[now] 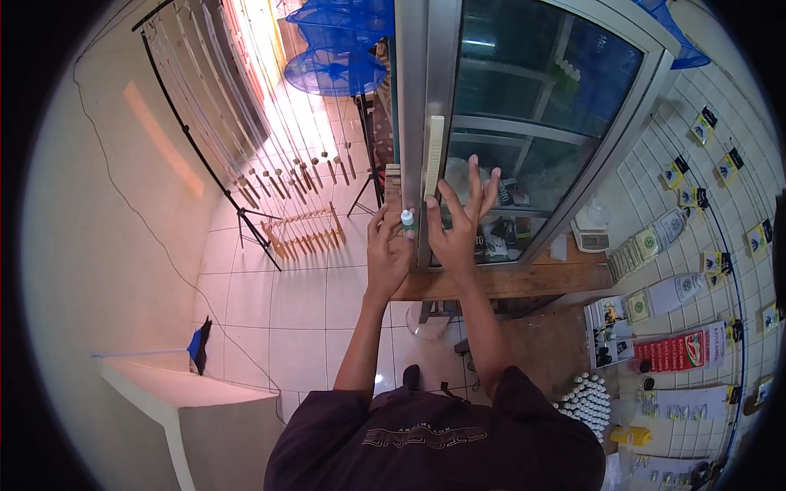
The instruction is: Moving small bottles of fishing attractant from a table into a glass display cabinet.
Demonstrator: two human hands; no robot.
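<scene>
My left hand (388, 250) has a small green dropper bottle (408, 224) with a white cap between its fingers. The bottle stands upright in the grip, in front of the metal frame of a glass cabinet (415, 129). To its right is my right hand (457, 236), raised with its fingers spread and nothing visible in it. Its thumb tip appears by the lower end of the pale door handle (434, 153); whether they touch I cannot tell. Dark glass (509, 141) lies behind the right fingers, with packages (503, 236) on the shelves inside.
The cabinet rests on a wooden bench (528, 273) holding a digital scale (592, 236). Blue mesh nets (334, 70) and strings with hanging wooden pieces (304, 175) are at the upper left, near a wooden rack (307, 233). White-capped bottles (583, 402) cluster lower right, beside a wall grid (669, 147).
</scene>
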